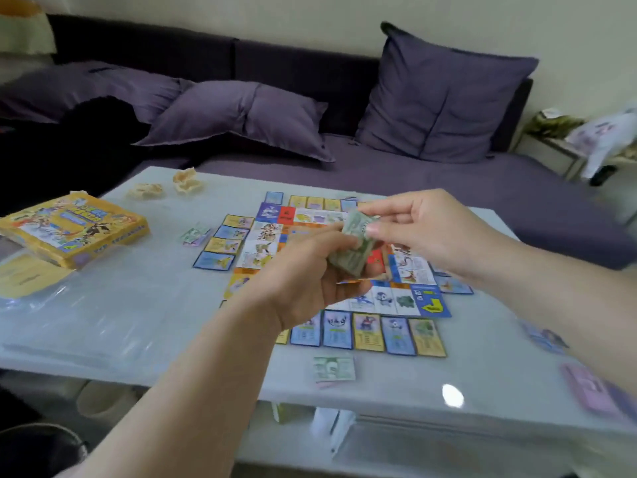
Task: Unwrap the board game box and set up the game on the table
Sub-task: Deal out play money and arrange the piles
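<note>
The colourful game board [396,298] lies open in the middle of the pale table [155,305], with rows of blue and yellow cards [368,334] along its near, left and far sides. Above the board my left hand [310,277] grips a stack of green play money [355,246]. My right hand [424,229] pinches the top note of that stack between thumb and finger. The yellow game box [74,229] sits at the table's left edge. Small piles of notes lie on the table: a green one [333,369] near me and another [196,234] left of the board.
Clear plastic wrap [69,326] and a yellow sheet [24,276] lie at the near left. Crumpled paper bits [186,182] sit at the far edge. Purple cards [599,391] lie at the right. A purple sofa with cushions [444,98] stands behind the table.
</note>
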